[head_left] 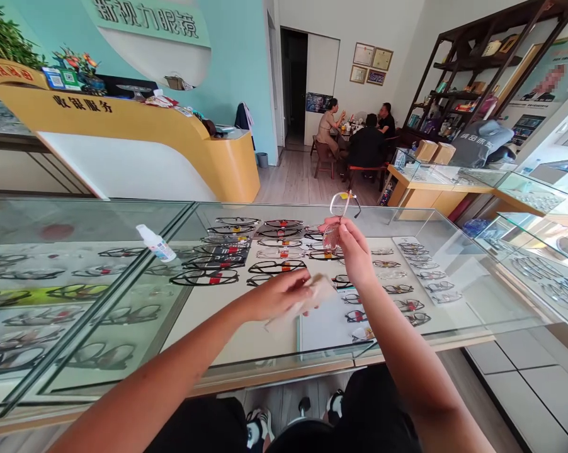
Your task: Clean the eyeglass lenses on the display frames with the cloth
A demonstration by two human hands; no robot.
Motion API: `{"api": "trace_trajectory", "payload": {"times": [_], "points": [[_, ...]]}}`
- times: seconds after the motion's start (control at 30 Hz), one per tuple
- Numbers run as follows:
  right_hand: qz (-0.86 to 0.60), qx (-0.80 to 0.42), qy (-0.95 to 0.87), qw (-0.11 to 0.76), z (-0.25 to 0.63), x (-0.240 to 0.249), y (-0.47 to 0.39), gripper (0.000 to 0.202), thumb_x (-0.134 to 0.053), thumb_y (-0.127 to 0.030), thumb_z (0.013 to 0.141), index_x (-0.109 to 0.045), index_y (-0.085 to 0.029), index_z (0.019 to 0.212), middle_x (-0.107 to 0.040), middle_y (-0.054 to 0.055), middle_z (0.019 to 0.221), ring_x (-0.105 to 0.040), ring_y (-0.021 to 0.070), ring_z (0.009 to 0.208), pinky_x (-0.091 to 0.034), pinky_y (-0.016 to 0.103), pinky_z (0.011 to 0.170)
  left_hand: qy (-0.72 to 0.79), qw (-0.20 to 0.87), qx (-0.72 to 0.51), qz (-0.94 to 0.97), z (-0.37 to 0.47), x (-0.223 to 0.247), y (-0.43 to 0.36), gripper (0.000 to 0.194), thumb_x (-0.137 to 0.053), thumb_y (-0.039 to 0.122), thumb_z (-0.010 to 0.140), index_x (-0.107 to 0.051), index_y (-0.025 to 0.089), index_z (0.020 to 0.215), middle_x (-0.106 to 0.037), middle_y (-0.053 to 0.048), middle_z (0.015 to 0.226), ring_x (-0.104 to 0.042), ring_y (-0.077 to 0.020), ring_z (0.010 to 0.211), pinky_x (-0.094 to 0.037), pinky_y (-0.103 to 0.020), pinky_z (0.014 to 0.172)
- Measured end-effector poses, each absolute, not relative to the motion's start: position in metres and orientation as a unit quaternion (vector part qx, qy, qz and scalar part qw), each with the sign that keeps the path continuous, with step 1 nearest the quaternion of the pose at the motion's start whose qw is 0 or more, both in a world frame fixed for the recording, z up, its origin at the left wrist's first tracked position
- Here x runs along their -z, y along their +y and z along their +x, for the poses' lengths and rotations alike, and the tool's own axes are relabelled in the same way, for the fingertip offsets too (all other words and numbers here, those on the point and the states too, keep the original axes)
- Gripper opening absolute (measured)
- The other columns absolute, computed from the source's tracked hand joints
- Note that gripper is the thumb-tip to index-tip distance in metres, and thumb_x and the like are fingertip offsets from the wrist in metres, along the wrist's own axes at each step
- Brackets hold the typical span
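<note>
Raised over the glass display case (246, 365), my right hand (354, 245) pinches a pair of eyeglasses (343, 202) by its lower part. The frame stands on end, with one rim and a dark temple tip showing above my fingers. My left hand (284, 292), lower and to the left, is closed on a pale cloth (319, 292) that hangs from the fingers and is slightly blurred. The cloth and the eyeglasses are apart. Beneath both hands, rows of eyeglass frames (277, 267) with red tags lie inside the case. A white spray bottle (155, 243) stands tilted-looking on the glass at left.
Another glass case (52, 220) adjoins at left, and more cases (539, 264) extend at right. Beyond is a yellow and white counter (232, 167). Several people (366, 141) sit at a table near the back wall. A stool stands between my legs.
</note>
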State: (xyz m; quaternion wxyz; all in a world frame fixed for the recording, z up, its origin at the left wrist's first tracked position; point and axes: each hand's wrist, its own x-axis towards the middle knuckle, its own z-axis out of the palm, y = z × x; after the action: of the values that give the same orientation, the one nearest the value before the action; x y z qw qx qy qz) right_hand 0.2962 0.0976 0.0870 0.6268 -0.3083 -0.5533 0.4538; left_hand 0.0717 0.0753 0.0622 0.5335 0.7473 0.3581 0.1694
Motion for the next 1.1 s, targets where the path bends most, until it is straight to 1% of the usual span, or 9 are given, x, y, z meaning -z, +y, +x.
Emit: {"api": "trace_trajectory", "payload": {"times": [0.07,0.17,0.33,0.5,0.6,0.7,0.83,0.97,1.1], "points": [[-0.311,-0.453,-0.553,0.626,0.297,-0.087,0.097,0.032,-0.060,-0.054,0.107,-0.076,-0.029,0.117,-0.081,0.004,0.115,-0.064,0.0209,0.085,-0.052,0.037,0.086,0.359,0.635,-0.236,0.642,0.066,-0.062,0.083,0.049,-0.074,0.068,0.093,-0.061,0.023,0.109,-0.078,-0.004,0.103,-0.078,-0.0256,0.087,-0.055,-0.035,0.078],[-0.312,-0.455,-0.558,0.620,0.295,-0.086,0.098,0.033,-0.061,-0.056,0.106,-0.076,-0.028,0.116,-0.081,0.004,0.114,-0.063,0.0206,0.084,-0.051,0.037,0.087,0.375,0.691,-0.317,0.530,0.060,-0.064,0.093,0.061,-0.089,0.062,0.082,-0.069,0.021,0.122,-0.082,-0.009,0.110,-0.082,-0.0300,0.095,-0.061,-0.039,0.087],[-0.316,-0.461,-0.568,0.605,0.291,-0.082,0.097,0.035,-0.062,-0.058,0.105,-0.077,-0.028,0.115,-0.080,0.004,0.116,-0.062,0.0195,0.083,-0.049,0.037,0.085,0.400,0.701,-0.389,0.444,0.055,-0.072,0.099,0.065,-0.099,0.050,0.073,-0.076,0.019,0.125,-0.084,-0.013,0.117,-0.082,-0.0283,0.094,-0.063,-0.034,0.078],[-0.329,-0.458,-0.580,0.587,0.285,-0.082,0.093,0.038,-0.063,-0.062,0.104,-0.077,-0.028,0.114,-0.080,0.004,0.116,-0.060,0.0201,0.082,-0.050,0.036,0.082,0.412,0.675,-0.433,0.433,0.057,-0.079,0.095,0.066,-0.096,0.045,0.074,-0.071,0.022,0.130,-0.084,-0.012,0.114,-0.081,-0.0299,0.099,-0.062,-0.036,0.075],[-0.324,-0.465,-0.588,0.578,0.282,-0.082,0.090,0.040,-0.065,-0.065,0.102,-0.078,-0.028,0.113,-0.081,0.005,0.114,-0.062,0.0208,0.082,-0.051,0.037,0.081,0.427,0.654,-0.444,0.439,0.059,-0.076,0.094,0.061,-0.098,0.046,0.072,-0.072,0.020,0.121,-0.082,-0.008,0.103,-0.076,-0.0233,0.086,-0.056,-0.031,0.070],[-0.312,-0.469,-0.601,0.567,0.281,-0.081,0.089,0.039,-0.064,-0.063,0.104,-0.079,-0.029,0.114,-0.081,0.005,0.115,-0.062,0.0206,0.083,-0.049,0.037,0.080,0.410,0.650,-0.450,0.455,0.061,-0.070,0.095,0.056,-0.097,0.060,0.073,-0.072,0.019,0.103,-0.073,-0.002,0.086,-0.062,-0.0145,0.068,-0.046,-0.027,0.061],[-0.308,-0.474,-0.606,0.560,0.282,-0.078,0.089,0.037,-0.061,-0.060,0.107,-0.079,-0.029,0.116,-0.080,0.004,0.117,-0.062,0.0204,0.085,-0.047,0.036,0.080,0.387,0.684,-0.434,0.440,0.061,-0.067,0.098,0.069,-0.080,0.085,0.078,-0.070,0.018,0.091,-0.067,-0.003,0.081,-0.052,-0.0125,0.063,-0.042,-0.027,0.057],[-0.309,-0.483,-0.602,0.556,0.282,-0.078,0.088,0.037,-0.061,-0.060,0.107,-0.077,-0.028,0.117,-0.080,0.004,0.117,-0.063,0.0209,0.087,-0.047,0.036,0.081,0.394,0.675,-0.463,0.418,0.060,-0.067,0.100,0.058,-0.089,0.069,0.076,-0.069,0.019,0.097,-0.069,-0.003,0.087,-0.057,-0.0131,0.069,-0.044,-0.024,0.059],[-0.319,-0.474,-0.609,0.551,0.281,-0.080,0.087,0.040,-0.060,-0.063,0.106,-0.076,-0.028,0.116,-0.079,0.004,0.118,-0.063,0.0214,0.087,-0.047,0.036,0.081,0.378,0.690,-0.466,0.405,0.060,-0.068,0.101,0.048,-0.088,0.055,0.079,-0.068,0.019,0.104,-0.069,-0.001,0.086,-0.059,-0.0133,0.070,-0.045,-0.024,0.059]]}}
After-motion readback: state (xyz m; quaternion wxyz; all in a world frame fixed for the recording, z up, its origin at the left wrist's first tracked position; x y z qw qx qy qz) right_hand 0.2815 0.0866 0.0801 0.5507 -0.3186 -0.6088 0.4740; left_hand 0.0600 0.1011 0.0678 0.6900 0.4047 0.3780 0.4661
